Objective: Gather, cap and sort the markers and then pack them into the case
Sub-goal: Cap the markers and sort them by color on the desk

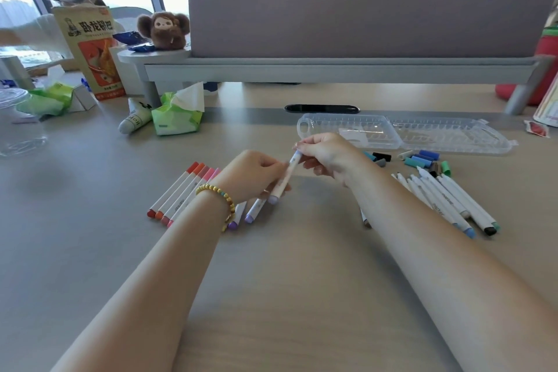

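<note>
Both hands on one marker [283, 181] above the worktop [287, 296], mid-frame. Left hand [256, 178] grips the lower barrel; right hand [326, 154] fingers pinch the pale blue cap [296, 156] at the upper end. Long axis runs lower-left to upper-right, tilted. Capped row [181, 195] lies just left, nearer the left hand. Cap seating unclear, partly hidden by fingers.

Both hands raised and close together, left hand [256, 174] fingers curled, right hand [327, 154] pinching
</note>
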A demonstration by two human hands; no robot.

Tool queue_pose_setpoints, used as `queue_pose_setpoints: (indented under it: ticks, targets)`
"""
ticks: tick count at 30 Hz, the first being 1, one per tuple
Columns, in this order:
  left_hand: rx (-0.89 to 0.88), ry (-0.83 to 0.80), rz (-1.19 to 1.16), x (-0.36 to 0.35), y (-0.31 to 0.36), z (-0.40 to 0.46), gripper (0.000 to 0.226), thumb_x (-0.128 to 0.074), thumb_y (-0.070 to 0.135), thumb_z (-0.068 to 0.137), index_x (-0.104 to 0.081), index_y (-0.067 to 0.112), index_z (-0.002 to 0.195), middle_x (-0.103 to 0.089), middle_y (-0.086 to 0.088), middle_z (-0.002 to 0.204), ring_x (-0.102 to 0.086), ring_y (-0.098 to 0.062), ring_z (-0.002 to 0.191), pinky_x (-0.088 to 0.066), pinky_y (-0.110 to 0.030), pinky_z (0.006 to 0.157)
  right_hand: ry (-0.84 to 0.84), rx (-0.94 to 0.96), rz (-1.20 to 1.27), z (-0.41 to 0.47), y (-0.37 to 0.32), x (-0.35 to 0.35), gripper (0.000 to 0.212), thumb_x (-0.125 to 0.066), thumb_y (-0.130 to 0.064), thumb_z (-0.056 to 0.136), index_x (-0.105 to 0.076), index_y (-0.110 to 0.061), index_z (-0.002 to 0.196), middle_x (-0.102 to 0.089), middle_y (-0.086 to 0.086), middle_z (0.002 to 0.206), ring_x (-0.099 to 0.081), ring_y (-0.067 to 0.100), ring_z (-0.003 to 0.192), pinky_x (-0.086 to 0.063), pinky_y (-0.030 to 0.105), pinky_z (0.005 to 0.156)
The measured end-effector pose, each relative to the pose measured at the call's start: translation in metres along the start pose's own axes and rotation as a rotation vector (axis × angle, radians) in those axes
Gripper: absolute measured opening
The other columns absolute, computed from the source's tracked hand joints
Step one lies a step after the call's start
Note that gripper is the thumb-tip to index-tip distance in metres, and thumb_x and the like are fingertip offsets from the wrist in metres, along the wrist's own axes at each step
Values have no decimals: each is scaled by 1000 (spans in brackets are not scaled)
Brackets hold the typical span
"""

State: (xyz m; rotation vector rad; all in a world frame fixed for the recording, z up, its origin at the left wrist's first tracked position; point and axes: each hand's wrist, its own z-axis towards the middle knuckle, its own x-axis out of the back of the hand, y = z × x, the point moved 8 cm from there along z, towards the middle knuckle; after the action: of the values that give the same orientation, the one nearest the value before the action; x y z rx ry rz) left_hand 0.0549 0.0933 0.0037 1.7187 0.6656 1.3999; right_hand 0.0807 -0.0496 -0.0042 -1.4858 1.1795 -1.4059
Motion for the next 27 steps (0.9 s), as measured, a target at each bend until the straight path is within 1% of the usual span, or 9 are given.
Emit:
queue_pose_setpoints:
  ticks: [3,6,9,11,14,16,18,21,27]
  targets:
    - [-132,200,416,21,7,2,26,-46,21,94,-68,18,108,-70,1,98,-63,-19,96,-47,-25,87,29,-68,-68,-2,6,0,20,-55,-15,94,-54,-10,74,-59,5,67,-51,9,51,-33,14,37]
    - [-153,115,649,10,-1,5,29,-45,32,95,-69,25,110,-61,-3,118,-50,-22,114,-40,-26,94,42,-108,-171,-4,13,-4,22,-58,-20,92,-54,-12,73,-62,5,68,-60,15,60,-38,18,45]
    - [-136,77,810,7,-10,9,38,-38,46,95,-71,27,104,-56,-4,111,-42,-24,115,-37,-30,99,6,-122,-140,-6,16,-14,20,-57,-16,93,-51,-11,75,-63,8,69,-61,18,62,-45,22,51]
    - [-140,124,854,12,-10,11,41,-37,47,95,-70,24,101,-58,-4,103,-48,-23,107,-41,-29,90,-12,-131,-88,-9,16,-20,14,-56,-13,94,-50,-10,82,-63,9,69,-62,18,61,-50,23,55]
    - [-113,162,850,13,-10,9,31,-42,35,95,-63,15,106,-64,-5,101,-55,-23,93,-41,-26,73,-33,-126,-85,-15,13,-24,2,-53,-9,95,-52,-7,94,-63,8,68,-62,14,57,-51,18,46]
    - [-101,153,841,9,-10,9,25,-46,29,93,-58,19,113,-63,-4,104,-53,-22,88,-40,-26,70,-13,-87,-71,-17,10,-19,4,-51,-7,95,-53,-8,91,-62,8,73,-62,12,57,-50,17,44]
    - [-97,157,836,6,-8,9,27,-45,28,93,-55,19,116,-62,-4,107,-55,-23,92,-42,-27,71,51,-36,-88,-19,8,-5,11,-51,-7,95,-54,-11,85,-62,7,79,-62,11,58,-49,17,44]
    - [-114,205,836,2,1,8,28,-41,27,95,-56,15,115,-59,-8,111,-55,-26,101,-43,-30,77,164,47,-165,-30,5,26,11,-48,-7,95,-58,-11,96,-62,3,86,-58,7,59,-43,14,41]
    - [-229,157,780,-38,37,1,33,-45,25,93,-54,12,122,-55,-10,117,-50,-29,113,-43,-34,90,427,178,-335,-60,13,102,17,-46,-10,96,-62,-17,95,-66,1,92,-56,11,70,-41,19,56]
